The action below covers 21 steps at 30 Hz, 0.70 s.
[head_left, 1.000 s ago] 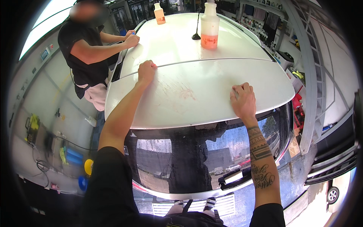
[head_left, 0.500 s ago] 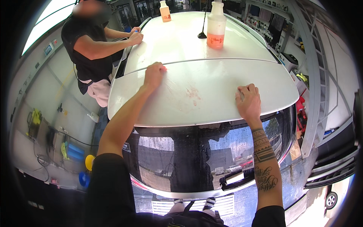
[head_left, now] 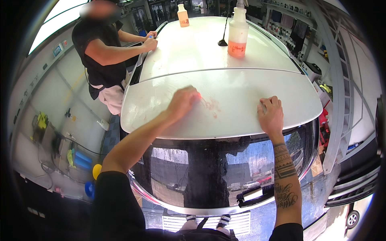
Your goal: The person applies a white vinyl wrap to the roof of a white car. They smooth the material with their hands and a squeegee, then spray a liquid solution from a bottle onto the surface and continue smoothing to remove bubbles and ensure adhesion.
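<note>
My left hand is closed, its fingertips round a small red-pink piece pressed on the white rear spoiler of a car. Most of that piece is hidden by the fingers, so its kind does not show. Just right of it, wet pinkish smears mark the paint. On the spoiler's right part rests my right hand, fingers curled down against the surface; something greyish seems to lie under them, too hidden to make out. Below the spoiler edge is the wet, dark rear window.
A bottle of orange-pink liquid stands on the roof beside a black antenna; a smaller bottle stands farther off. At the left side, a co-worker has both hands at the roof edge. A metal ladder-like frame rises at right.
My left hand has slid right and nearer across the spoiler, to the smears. My right hand stays in about the same place. The whole view has shifted slightly.
</note>
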{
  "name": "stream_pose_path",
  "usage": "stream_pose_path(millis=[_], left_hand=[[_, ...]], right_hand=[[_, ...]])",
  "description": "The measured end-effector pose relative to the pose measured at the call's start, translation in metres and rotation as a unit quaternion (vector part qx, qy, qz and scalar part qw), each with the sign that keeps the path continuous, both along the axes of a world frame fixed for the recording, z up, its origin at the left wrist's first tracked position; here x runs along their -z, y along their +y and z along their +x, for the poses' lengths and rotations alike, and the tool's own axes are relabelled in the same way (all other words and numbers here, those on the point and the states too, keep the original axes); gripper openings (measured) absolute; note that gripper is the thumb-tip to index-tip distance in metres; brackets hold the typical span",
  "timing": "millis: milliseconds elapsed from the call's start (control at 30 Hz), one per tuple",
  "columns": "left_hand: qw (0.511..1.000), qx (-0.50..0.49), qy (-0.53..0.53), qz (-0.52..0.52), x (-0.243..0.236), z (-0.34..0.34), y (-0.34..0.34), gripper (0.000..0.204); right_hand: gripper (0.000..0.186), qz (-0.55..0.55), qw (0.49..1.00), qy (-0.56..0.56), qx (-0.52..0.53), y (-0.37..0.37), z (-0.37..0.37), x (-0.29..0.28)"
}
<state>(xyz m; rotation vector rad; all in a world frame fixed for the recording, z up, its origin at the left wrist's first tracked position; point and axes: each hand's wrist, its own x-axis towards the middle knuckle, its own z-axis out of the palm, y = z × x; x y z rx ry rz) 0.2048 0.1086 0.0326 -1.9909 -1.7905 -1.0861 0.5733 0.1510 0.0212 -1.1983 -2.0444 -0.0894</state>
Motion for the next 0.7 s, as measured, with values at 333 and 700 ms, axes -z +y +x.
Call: stream_pose_path(millis=[333,700], left_hand=[[0.999,-0.010,-0.008,0.034,0.008,-0.032,0.008,0.008],[0.979,-0.176,-0.096,-0.043,-0.012,-0.059,0.017,0.012]], right_hand=[[0.023,-0.003,1.000,-0.009,-0.002,-0.005,-0.001,0.000],[0.022,-0.011,1.000,0.007,-0.015,-0.008,-0.008,-0.003]])
